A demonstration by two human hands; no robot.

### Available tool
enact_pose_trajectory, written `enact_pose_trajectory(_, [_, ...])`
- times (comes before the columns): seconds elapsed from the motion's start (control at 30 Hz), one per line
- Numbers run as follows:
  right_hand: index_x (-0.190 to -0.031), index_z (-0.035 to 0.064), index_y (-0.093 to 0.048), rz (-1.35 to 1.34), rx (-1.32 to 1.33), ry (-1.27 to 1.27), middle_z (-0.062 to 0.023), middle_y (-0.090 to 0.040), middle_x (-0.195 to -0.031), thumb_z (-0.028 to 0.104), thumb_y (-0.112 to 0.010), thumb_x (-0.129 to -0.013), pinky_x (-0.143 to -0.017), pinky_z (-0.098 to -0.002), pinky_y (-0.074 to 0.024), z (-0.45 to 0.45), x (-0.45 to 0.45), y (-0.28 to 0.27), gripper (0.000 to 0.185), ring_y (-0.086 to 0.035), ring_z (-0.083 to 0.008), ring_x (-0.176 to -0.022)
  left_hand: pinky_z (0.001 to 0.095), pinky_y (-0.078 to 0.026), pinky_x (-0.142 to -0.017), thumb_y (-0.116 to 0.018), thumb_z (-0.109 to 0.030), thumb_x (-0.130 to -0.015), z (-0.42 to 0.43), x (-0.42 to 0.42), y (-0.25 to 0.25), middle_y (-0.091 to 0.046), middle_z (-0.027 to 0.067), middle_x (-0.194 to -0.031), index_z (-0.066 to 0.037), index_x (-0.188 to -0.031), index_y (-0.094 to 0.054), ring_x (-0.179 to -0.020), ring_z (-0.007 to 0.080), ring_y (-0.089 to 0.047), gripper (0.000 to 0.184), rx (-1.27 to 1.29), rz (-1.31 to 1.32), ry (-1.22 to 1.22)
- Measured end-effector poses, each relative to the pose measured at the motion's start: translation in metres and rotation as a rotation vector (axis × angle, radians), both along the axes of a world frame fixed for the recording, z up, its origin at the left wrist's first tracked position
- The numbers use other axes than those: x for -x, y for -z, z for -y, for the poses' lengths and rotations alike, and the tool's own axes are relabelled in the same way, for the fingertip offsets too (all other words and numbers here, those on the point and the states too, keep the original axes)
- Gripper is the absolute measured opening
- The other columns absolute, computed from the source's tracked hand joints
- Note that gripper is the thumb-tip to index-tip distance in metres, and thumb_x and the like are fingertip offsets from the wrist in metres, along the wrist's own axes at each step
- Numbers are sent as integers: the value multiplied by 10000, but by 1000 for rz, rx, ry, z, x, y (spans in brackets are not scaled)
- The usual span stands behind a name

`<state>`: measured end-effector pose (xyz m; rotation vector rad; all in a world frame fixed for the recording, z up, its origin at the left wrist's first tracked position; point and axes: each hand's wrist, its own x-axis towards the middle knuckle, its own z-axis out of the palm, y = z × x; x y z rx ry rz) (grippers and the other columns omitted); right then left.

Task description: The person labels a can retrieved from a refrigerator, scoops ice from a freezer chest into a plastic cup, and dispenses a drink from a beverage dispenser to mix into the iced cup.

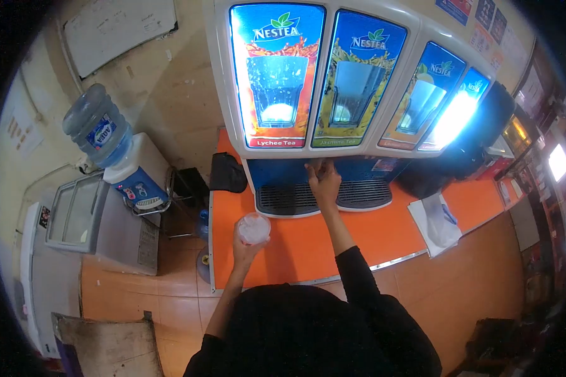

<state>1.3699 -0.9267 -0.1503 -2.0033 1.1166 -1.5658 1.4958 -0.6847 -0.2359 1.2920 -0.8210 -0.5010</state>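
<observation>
My left hand [248,249] is wrapped around a clear plastic cup [254,227] filled with what looks like ice, held above the orange counter. A drink dispenser [316,146] with lit tea panels stands in front of me. My right hand [324,182] reaches up under the dispenser's front, below the Jasmine Tea panel [360,78]. Its fingers are curled together at the underside; whatever they grip is hidden by the hand and the housing. Beneath that hand is the drip tray [365,193] with its dark slotted grille.
The orange counter [295,251] has a metal front edge. A dark cloth-like item [227,173] lies left of the dispenser; a plastic bag [441,223] rests at the right. Further left are a water dispenser [138,182] with a large bottle and a chest freezer [107,220].
</observation>
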Motion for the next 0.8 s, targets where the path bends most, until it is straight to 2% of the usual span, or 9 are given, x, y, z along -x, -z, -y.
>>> enact_pose_trajectory(0.03, [-895,20,-545,17,38,24,-129,-619,-699,211,-778,-765,-602,-365,-491,-2,-1,-2,327,-647,-309,-649,358,-469,-955,-865,-116,-617,4,0,-14,-524,103,-1220,-73,-1279,-441,-1143,232,-526,788,1,1,1])
enact_pose_trajectory(0.17, [-903,22,-544,-2,1,-2,-141,-621,-715,195,-779,-760,-611,-368,-489,3,0,4,324,-640,-309,-656,370,-453,-973,-839,-108,-641,21,-10,-38,-520,92,-1222,-95,-1300,-429,-1156,229,-513,776,4,-54,2])
enact_pose_trajectory(0.43, [-973,6,-554,-24,3,59,-173,-636,-732,178,-765,-760,-622,-387,-489,-4,-1,-3,346,-649,-367,-700,372,-439,-985,-844,-148,-653,47,-22,-65,-514,89,-1228,-94,-1303,-442,-1171,232,-503,766,60,8,25])
enact_pose_trajectory(0.5, [-978,5,-554,-29,6,57,-178,-645,-748,181,-761,-761,-633,-393,-492,-3,-1,-1,347,-656,-373,-722,371,-431,-995,-846,-153,-655,52,-22,-71,-512,94,-1234,-85,-1305,-442,-1176,231,-503,768,86,-18,101])
enact_pose_trajectory(0.67, [-994,8,-558,-18,19,63,-190,-662,-777,184,-758,-763,-645,-404,-502,-2,-3,0,352,-668,-380,-756,369,-432,-999,-864,-172,-636,65,-19,-71,-514,110,-1242,-68,-1304,-436,-1177,234,-508,800,60,36,103])
enact_pose_trajectory(0.73, [-1177,3,-519,-18,14,32,-279,-642,-831,250,-734,-768,-648,-507,-499,-2,-2,-1,524,-618,-474,-811,367,-432,-1000,-870,-179,-628,68,-16,-72,-516,114,-1243,-64,-1302,-435,-1174,236,-512,811,61,35,112])
enact_pose_trajectory(0.8, [-1191,13,-514,5,-2,5,-274,-645,-843,252,-733,-770,-644,-504,-500,-4,-2,-2,531,-618,-472,-814,364,-432,-1000,-876,-181,-617,69,-14,-73,-524,110,-1236,-61,-1296,-441,-1170,242,-519,815,64,21,137])
